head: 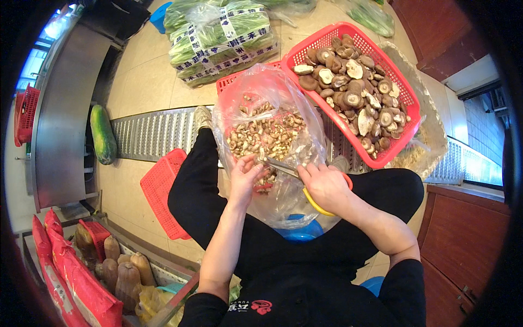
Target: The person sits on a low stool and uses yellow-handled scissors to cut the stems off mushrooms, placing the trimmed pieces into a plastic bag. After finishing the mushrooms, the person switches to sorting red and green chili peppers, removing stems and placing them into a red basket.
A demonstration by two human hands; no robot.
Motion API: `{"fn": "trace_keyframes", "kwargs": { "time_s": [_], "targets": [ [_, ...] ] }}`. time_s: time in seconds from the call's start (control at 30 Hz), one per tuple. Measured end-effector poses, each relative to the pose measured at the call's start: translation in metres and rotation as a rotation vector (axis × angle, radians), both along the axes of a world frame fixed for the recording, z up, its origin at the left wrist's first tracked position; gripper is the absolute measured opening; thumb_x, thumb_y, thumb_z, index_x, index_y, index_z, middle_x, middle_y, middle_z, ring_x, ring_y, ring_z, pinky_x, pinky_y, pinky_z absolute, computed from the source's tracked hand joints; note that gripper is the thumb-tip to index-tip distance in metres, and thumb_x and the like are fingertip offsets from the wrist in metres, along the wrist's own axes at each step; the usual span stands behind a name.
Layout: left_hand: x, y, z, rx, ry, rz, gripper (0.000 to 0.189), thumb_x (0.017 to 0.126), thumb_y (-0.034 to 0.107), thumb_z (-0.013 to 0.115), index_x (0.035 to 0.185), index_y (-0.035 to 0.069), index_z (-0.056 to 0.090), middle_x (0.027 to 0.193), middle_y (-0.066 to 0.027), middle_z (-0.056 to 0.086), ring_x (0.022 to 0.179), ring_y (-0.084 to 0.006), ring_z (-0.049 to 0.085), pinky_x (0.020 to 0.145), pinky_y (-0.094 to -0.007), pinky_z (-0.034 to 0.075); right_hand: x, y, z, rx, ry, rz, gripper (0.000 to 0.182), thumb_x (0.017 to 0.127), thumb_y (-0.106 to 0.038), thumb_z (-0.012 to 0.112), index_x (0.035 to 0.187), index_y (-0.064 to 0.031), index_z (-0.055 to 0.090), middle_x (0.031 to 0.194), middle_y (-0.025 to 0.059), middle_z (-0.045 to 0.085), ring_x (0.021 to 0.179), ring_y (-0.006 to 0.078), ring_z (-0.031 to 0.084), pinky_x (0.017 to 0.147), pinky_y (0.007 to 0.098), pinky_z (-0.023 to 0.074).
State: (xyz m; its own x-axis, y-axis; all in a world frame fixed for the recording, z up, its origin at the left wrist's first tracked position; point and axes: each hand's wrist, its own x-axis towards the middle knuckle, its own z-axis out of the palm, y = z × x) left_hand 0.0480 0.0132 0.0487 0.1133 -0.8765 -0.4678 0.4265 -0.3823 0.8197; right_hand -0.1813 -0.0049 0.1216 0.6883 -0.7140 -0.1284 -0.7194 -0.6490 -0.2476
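Observation:
In my left hand point(244, 180) a small mushroom piece point(262, 154), apparently a stem, is pinched between thumb and fingers. My right hand point(327, 189) grips scissors point(284, 166) with yellow and orange handles; the blade tips reach the mushroom piece, and whether they touch it is hard to tell. Below both hands lies a wide-mouthed clear plastic bag point(312, 149) holding many small mushroom pieces point(265, 137). Beyond my right hand stands a red plastic basket point(413, 107) heaped with brown shiitake mushrooms point(353, 88).
Plastic-wrapped leafy greens point(220, 41) are stacked ahead. Left are a red basket point(163, 194), a green gourd point(103, 135) and a steel counter point(67, 114). Butternut squashes point(128, 278) and red sacks point(77, 269) sit lower left. A metal grate point(157, 131) crosses the tiled floor.

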Motion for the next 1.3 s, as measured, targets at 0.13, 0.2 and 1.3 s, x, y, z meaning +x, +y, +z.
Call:
{"fn": "trace_keyframes", "kwargs": {
  "time_s": [0.13,0.2,1.3],
  "targets": [
    [-0.001,0.003,0.01,-0.027,-0.042,-0.042,0.036,0.082,0.003,0.06,0.115,0.0,0.046,0.11,-0.0108,0.058,0.092,-0.0174,0.061,0.08,-0.0296,0.052,0.002,0.005,0.002,-0.146,0.033,0.044,0.048,0.073,-0.014,0.056,0.117,0.0015,0.05,0.087,0.0092,0.053,0.074,0.0236,0.056,0.062,0.0342,0.0465],
    [-0.002,0.004,0.02,-0.007,-0.025,-0.043,0.035,0.082,0.003,0.06,0.114,0.0,0.046,0.11,-0.0106,0.058,0.091,-0.0174,0.061,0.08,-0.0295,0.052,0.001,0.006,-0.001,-0.153,-0.01,0.043,0.047,0.073,-0.014,0.055,0.116,0.0014,0.05,0.086,0.0091,0.054,0.074,0.0236,0.056,0.062,0.0343,0.0468],
    [-0.197,-0.11,0.058,-0.136,-0.117,-0.663,0.032,0.087,0.009,0.058,0.116,0.002,0.047,0.107,-0.0134,0.059,0.087,-0.0209,0.063,0.073,-0.0287,0.051,-0.015,0.021,-0.032,0.145,-0.133,-0.062,0.016,0.074,-0.011,0.056,0.084,0.0004,0.061,0.074,0.0142,0.065,0.063,0.0261,0.065,0.05,0.0388,0.0498]
  ]
}}
